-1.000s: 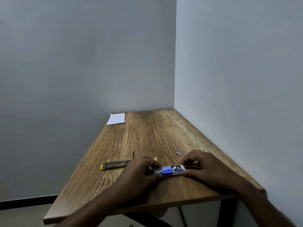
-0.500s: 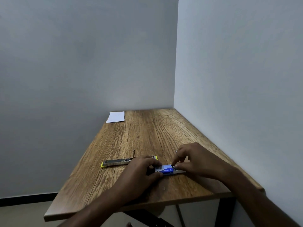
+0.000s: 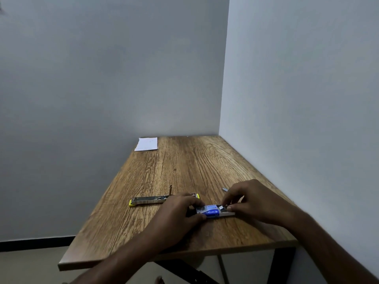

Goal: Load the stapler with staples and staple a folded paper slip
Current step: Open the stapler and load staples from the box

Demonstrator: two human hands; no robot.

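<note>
A small blue and white staple box (image 3: 212, 212) lies near the front of the wooden table (image 3: 184, 171). My left hand (image 3: 178, 214) grips the box's left end. My right hand (image 3: 254, 201) pinches at its open right end, where the inner tray and grey staples show; the fingertips hide what they hold. The opened metal stapler (image 3: 152, 201) with yellow ends lies flat just left of my left hand, its pusher rod sticking up. A white paper slip (image 3: 146, 143) rests at the far left corner of the table.
A loose strip of staples (image 3: 225, 189) lies just behind my right hand. Walls close the table in at the back and the right. The table's front edge runs just below my wrists, with dark metal legs under it.
My right hand moved left onto the open end of the staple box and now pinches there. The left hand has stayed on the box's left end.
</note>
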